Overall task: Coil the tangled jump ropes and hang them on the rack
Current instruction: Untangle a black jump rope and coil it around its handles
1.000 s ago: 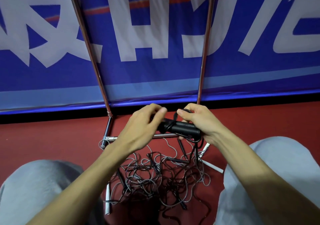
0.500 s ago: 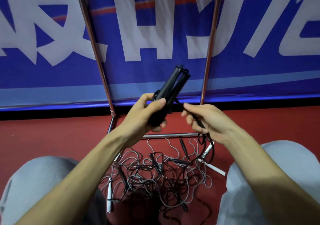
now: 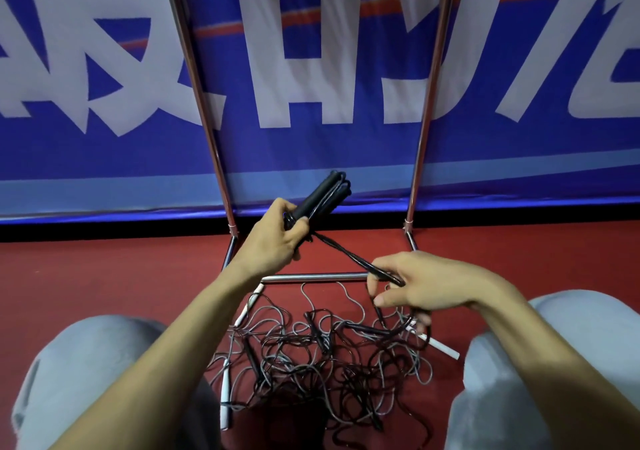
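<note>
Black handles, gripped in the left hand, tilt before the rack. The right hand pinches their cord near its base.

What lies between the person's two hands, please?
In the head view, the black jump rope stretches taut from the left hand to the right hand.

We look down on a smooth dark red floor. On it lies a tangled heap of thin black and grey jump ropes, with slim white handles poking out at its left and right edges. Just beyond the heap, the silver metal rack's horizontal base tube rests on the floor.
</note>
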{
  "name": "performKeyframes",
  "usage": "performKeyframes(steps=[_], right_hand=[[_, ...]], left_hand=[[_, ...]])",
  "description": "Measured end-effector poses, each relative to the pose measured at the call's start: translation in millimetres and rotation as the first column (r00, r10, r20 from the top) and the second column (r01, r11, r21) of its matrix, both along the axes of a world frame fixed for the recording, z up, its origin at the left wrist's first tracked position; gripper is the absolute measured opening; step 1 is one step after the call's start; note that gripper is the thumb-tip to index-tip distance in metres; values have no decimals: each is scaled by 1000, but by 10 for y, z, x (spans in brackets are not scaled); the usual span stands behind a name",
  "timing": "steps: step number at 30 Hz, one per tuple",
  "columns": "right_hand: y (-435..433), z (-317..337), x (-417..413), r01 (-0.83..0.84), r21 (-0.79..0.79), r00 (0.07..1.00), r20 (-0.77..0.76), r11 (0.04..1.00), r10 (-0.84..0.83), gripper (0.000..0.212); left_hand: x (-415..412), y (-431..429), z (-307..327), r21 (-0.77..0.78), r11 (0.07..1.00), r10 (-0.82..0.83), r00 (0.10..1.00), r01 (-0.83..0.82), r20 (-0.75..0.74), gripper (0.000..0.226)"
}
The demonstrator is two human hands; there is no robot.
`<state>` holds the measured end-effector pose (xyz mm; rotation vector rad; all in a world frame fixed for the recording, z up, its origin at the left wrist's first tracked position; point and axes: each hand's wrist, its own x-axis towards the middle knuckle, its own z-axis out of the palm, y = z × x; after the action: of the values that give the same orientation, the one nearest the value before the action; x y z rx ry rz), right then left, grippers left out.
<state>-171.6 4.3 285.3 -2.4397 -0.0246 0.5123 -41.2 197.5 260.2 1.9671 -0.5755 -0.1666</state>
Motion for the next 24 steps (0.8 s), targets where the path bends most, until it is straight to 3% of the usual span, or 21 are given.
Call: performKeyframes(steps=[4, 7, 11, 13, 17, 18, 22, 24], right_hand=[[-101, 50, -49, -43, -145, 987, 148, 989, 65, 18], [-88, 46, -48, -77, -172, 960, 254, 982, 119, 16], [-87, 15, -21, 17, -30, 924, 382, 999, -5, 36], [-96, 21, -14, 80, 62, 883, 459, 995, -99, 28], [-122, 6, 41, 209, 83, 756, 618, 974, -214, 5], [-123, -7, 51, 260, 96, 735, 626, 961, -262, 6], [-77, -47, 92, 435, 118, 667, 624, 893, -407, 28], [-86, -42, 112, 479, 167, 657, 583, 862, -478, 34]], left_hand=[[38, 25, -59, 267, 963, -79, 988, 41, 133, 20], [54, 28, -112, 464, 870, -257, 957, 168, 137, 30], [-47, -50, -165, 654, 693, -458, 886, 304, 73, 30], [-130, -97, -157, 683, 660, -488, 870, 311, 75, 27], [-280, -146, -153, 761, 565, -554, 830, 319, 64, 27], [-322, -160, -158, 747, 568, -564, 825, 346, 46, 23], [-503, -223, -123, 601, 652, -575, 818, 462, -6, 42], [-545, -217, -59, 532, 702, -563, 826, 473, 9, 31]])
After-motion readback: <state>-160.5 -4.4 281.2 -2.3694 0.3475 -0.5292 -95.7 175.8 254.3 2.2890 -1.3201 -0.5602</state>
